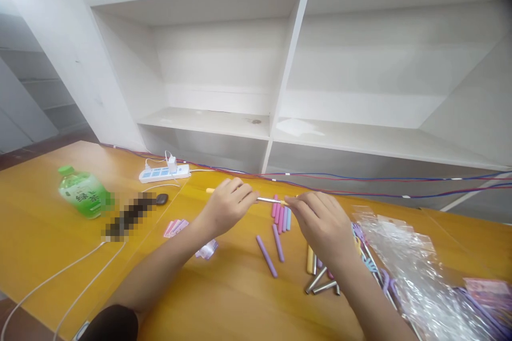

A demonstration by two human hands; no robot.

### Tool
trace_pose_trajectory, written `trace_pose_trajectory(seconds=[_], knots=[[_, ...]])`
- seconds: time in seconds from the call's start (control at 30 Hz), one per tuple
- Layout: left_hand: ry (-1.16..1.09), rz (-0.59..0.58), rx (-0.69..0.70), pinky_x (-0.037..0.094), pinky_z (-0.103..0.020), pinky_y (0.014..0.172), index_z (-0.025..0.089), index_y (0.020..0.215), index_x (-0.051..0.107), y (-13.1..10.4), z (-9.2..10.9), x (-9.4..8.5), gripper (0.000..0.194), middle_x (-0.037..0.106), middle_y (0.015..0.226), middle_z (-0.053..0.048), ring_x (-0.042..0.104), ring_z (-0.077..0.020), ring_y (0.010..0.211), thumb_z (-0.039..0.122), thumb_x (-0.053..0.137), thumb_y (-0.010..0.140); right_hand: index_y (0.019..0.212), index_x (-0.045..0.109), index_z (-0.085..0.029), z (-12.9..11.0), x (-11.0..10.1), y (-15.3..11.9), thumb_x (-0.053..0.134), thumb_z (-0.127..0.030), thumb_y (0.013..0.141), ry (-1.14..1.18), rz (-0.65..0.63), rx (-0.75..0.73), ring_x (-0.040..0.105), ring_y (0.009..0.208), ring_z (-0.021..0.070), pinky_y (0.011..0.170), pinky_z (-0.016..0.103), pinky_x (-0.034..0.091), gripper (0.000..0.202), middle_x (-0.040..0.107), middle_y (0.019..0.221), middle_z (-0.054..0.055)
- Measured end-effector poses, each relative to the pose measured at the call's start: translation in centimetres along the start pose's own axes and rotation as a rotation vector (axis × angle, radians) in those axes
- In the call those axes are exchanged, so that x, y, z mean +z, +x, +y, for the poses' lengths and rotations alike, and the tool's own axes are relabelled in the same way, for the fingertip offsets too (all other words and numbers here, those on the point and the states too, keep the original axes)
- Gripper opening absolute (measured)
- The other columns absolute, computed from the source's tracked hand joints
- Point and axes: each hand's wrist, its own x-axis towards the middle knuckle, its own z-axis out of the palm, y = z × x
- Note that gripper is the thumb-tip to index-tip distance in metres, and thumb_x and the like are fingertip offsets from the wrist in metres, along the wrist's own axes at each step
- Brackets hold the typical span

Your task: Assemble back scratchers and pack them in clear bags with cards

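Above the middle of the table, my left hand (230, 205) is closed around a thin rod (269, 200) with a silver middle. A pale yellow end sticks out past the left side of that hand. My right hand (320, 224) pinches the rod's other end, where a bit of yellow shows at the fingertips. Beyond and below the hands lies a row of pink, purple and blue sticks (281, 217). Two purple sticks (266, 257) rest apart, nearer to me. Under my right wrist are silver tubes (317, 280) and a yellow stick (310, 260), partly hidden by the arm.
Clear plastic bags (416, 272) cover the right side of the table (224, 298). Small printed cards (207, 249) lie by my left forearm. Farther left are a green bottle (82, 192) and a power strip (164, 172). White shelving (216, 122) rises behind, with cables along its base.
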Motion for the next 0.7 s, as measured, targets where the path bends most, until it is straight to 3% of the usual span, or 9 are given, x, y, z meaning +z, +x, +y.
trace_pose_trajectory(seconds=[0.13,0.3,0.57,0.7], knots=[[0.048,0.073,-0.031,0.031,-0.036,0.07,0.019,0.09,0.058,-0.2,-0.8,1.3,0.013,0.059,0.081,-0.003,0.048,-0.0196,0.08,0.013,0.054,0.101,0.103,0.065,-0.024,0.4,0.1,0.4,0.055,-0.017,0.103,-0.095,0.01,-0.04,0.054,0.082,0.0193,0.081,0.036,0.039,0.012,0.062,0.08,0.003],[0.126,0.117,-0.067,0.03,-0.036,0.071,0.019,0.083,0.055,-0.6,-3.6,1.6,0.017,0.058,0.078,-0.003,0.046,-0.0192,0.078,0.012,0.061,0.097,0.098,0.062,-0.022,3.5,-0.4,0.0,0.061,-0.014,0.099,-0.188,0.064,-0.051,0.053,0.084,0.0185,0.083,0.034,0.039,0.009,0.062,0.081,0.002],[0.17,0.167,-0.094,0.033,-0.035,0.074,0.021,0.086,0.058,-0.6,-6.0,-0.7,0.015,0.063,0.079,-0.002,0.052,-0.0188,0.081,0.011,0.062,0.097,0.083,0.06,-0.023,7.3,-3.5,-0.2,0.072,-0.02,0.095,-0.315,0.1,-0.083,0.052,0.079,0.0165,0.078,0.033,0.039,0.017,0.064,0.077,0.0],[0.26,0.282,-0.158,0.035,-0.036,0.076,0.021,0.089,0.061,-1.9,-9.3,-3.0,0.011,0.068,0.083,-0.003,0.056,-0.0204,0.086,0.016,0.064,0.097,0.079,0.067,-0.024,11.0,-6.4,-1.7,0.079,-0.023,0.09,-0.425,0.221,-0.028,0.055,0.076,0.0147,0.075,0.032,0.041,0.016,0.071,0.077,0.002]])
